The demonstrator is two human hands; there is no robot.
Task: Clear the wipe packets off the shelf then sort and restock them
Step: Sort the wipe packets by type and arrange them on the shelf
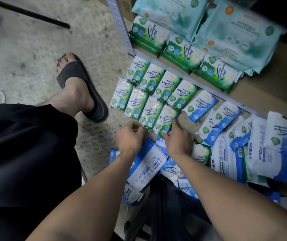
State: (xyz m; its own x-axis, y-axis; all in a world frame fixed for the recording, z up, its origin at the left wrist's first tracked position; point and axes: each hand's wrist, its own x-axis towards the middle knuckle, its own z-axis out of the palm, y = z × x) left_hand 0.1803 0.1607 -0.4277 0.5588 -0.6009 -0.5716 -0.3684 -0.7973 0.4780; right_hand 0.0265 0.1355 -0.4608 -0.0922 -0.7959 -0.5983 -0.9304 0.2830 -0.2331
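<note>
— What's on the far left?

— Concrete floor (35, 49), and a foot in a black sandal (80, 80) above dark shorts (26, 153).

— And the packets?

— Small green packets (167, 87) lie flat on the floor in two slanted rows, edges touching, just beside the sandal and in front of the shelf (269, 87).

— The hands?

— Apart, side by side at the near end of those rows. The left hand (129, 138) hangs loosely curled over the floor; I see nothing in it. The right hand (178, 141) lies with fingers spread against the near end of the last green packet (165, 121), thumb up along its right edge, not curled round it.

— Under the arms?

— A white-and-blue antabax pack (148, 166), with more blue ones around it.

— Further right?

— Small blue packets (201, 105) on the floor, then a loose pile (261, 153) of blue and antabax packs, overlapping.

— On the shelf?

— Bigger green packs (184, 51) in a row, pale teal packs (234, 32) behind them.
</note>
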